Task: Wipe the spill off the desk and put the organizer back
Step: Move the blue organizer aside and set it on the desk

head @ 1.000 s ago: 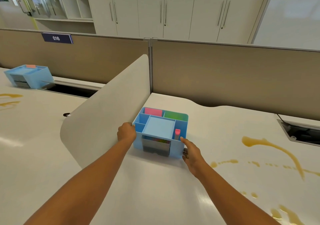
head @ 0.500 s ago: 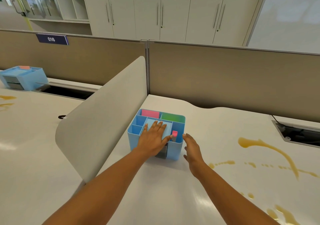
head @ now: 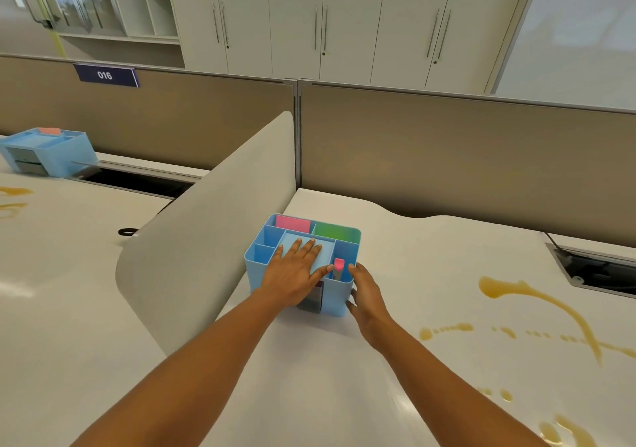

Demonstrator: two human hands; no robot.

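A light blue organizer (head: pixel 265 252) with pink and green pads and a pink-capped item stands on the white desk (head: pixel 309 360), close to the curved grey divider. My left hand (head: pixel 296 271) lies flat on its top, fingers spread. My right hand (head: pixel 366 295) rests against the organizer's right front corner, fingers apart, thumb at the rim. A brown liquid spill (head: pixel 537 298) streaks across the desk to the right, with more drops (head: pixel 561 433) near the front edge.
The curved grey divider (head: pixel 206 240) stands left of the organizer. Behind runs a tan partition wall (head: pixel 447 157). A cable cutout (head: pixel 599 271) opens at the far right. The neighbouring desk holds a second blue organizer (head: pixel 48 154) and another spill (head: pixel 13 199).
My left hand moved from the organizer's left side onto its top and now lies flat. My right hand stayed at the right front corner. The organizer has barely shifted.
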